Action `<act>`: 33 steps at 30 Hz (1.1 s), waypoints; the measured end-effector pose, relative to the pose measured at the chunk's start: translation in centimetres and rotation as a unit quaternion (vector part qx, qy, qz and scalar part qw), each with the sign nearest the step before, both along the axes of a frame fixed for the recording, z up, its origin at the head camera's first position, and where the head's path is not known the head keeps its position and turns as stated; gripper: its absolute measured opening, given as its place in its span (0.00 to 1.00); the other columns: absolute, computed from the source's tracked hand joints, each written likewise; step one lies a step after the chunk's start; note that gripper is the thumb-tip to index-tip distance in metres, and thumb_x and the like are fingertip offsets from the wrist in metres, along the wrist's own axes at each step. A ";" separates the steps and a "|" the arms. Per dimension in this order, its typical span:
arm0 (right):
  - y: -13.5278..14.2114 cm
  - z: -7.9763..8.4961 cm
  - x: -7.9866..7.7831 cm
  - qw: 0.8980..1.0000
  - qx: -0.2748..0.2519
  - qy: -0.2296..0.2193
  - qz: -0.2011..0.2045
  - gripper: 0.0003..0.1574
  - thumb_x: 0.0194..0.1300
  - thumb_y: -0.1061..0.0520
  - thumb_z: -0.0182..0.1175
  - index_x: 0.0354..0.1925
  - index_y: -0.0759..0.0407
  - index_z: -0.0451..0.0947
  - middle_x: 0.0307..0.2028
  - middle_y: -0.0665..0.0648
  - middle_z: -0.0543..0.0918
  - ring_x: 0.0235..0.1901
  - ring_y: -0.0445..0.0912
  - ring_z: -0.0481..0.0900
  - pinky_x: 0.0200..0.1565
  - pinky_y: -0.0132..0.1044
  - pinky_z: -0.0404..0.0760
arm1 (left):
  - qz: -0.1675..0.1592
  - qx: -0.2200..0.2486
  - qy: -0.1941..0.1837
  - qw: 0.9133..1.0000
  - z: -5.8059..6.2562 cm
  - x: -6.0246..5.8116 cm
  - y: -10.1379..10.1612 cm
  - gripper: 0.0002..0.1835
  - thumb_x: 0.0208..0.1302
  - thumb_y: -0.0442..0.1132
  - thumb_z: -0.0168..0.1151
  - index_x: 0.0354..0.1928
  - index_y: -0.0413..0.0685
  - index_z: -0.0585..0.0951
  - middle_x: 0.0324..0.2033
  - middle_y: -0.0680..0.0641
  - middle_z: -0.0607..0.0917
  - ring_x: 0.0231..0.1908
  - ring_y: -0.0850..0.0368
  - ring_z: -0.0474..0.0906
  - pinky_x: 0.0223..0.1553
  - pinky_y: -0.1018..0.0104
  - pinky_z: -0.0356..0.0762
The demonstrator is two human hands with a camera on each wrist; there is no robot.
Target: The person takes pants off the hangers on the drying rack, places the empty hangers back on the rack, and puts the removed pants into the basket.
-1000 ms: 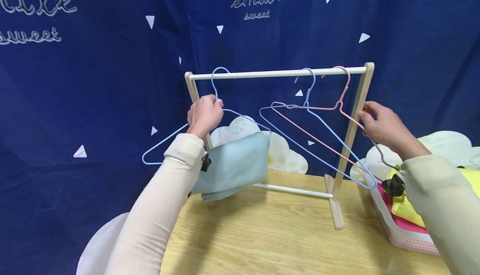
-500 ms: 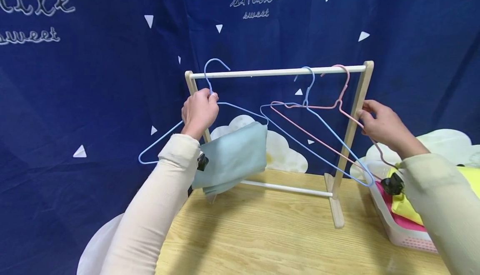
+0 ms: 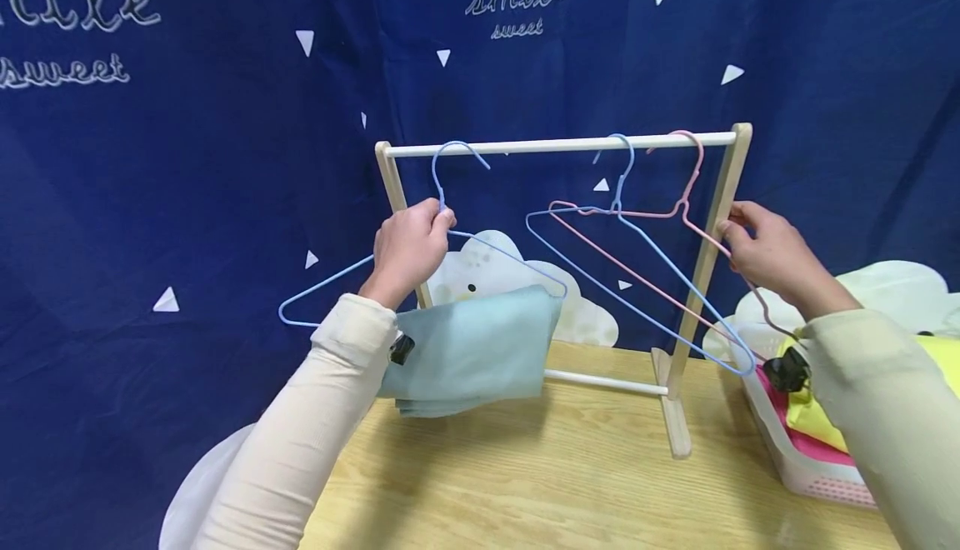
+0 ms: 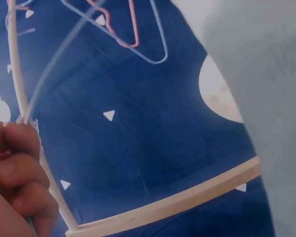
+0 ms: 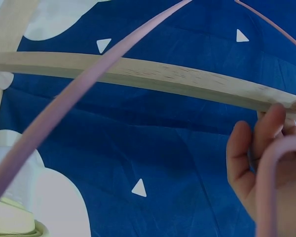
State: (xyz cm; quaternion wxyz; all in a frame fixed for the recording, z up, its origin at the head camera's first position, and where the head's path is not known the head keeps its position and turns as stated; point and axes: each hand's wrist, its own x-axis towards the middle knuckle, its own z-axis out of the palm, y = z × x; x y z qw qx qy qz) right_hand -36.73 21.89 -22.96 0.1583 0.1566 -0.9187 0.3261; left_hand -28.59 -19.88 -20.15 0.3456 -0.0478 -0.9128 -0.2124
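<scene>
My left hand (image 3: pixel 411 246) grips a blue hanger (image 3: pixel 505 252) just below its hook. A folded light teal cloth (image 3: pixel 472 346) hangs over its lower bar. The hanger's hook stands at the height of the white rail (image 3: pixel 517 147), its tip visible below the rail and in front of it. My right hand (image 3: pixel 776 254) holds the right wooden post of the clothes rack (image 3: pixel 712 233), fingers around the post in the right wrist view. A pink hanger (image 3: pixel 637 217) and a second blue hanger (image 3: pixel 660 254) hang on the rail near that post.
A pale pink basket (image 3: pixel 795 467) with yellow cloth (image 3: pixel 813 425) and pink cloth stands right of the rack. The rack's foot (image 3: pixel 676 429) rests on the wooden table (image 3: pixel 525 475). A dark blue curtain (image 3: pixel 225 200) hangs behind.
The held hanger's hook rose off the rail, then came down in front of it, its tip now showing. The cloth moved along with it. My right hand stays on the post.
</scene>
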 end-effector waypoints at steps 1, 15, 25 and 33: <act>0.0 0.0 0.0 1.000 0.001 0.000 -0.002 0.33 0.79 0.48 0.34 0.69 0.69 0.58 0.55 0.74 0.71 0.32 0.49 0.79 0.33 0.34 0.73 | -0.007 -0.005 0.000 1.000 -0.1 0.2 0.0 0.18 0.76 0.47 0.46 0.33 0.48 0.80 0.20 0.48 0.76 0.22 0.50 0.73 0.27 0.60 0.67; 0.0 -0.7 0.4 1.000 -0.021 -0.001 0.009 0.31 0.78 0.51 0.35 0.67 0.73 0.57 0.55 0.77 0.70 0.33 0.53 0.82 0.30 0.30 0.77 | -0.192 0.159 0.010 0.968 -4.3 0.6 0.6 0.15 0.73 0.38 0.51 0.31 0.40 0.82 0.18 0.51 0.73 0.20 0.58 0.66 0.22 0.70 0.60; 0.5 -0.4 0.3 0.998 -0.056 -0.030 0.031 0.34 0.79 0.51 0.35 0.70 0.76 0.53 0.59 0.79 0.67 0.34 0.38 0.77 0.34 0.32 0.85 | -0.255 0.131 -0.009 0.958 -4.4 0.9 4.6 0.14 0.73 0.38 0.51 0.31 0.40 0.81 0.17 0.52 0.70 0.20 0.60 0.65 0.24 0.71 0.62; 0.4 0.5 0.5 0.996 -0.035 -0.074 0.027 0.45 0.78 0.40 0.34 0.74 0.74 0.46 0.66 0.79 0.63 0.53 0.68 0.76 0.41 0.38 0.85 | -0.260 0.089 0.007 0.962 -4.9 1.4 5.9 0.16 0.72 0.37 0.52 0.23 0.44 0.77 0.15 0.52 0.70 0.17 0.61 0.64 0.21 0.72 0.61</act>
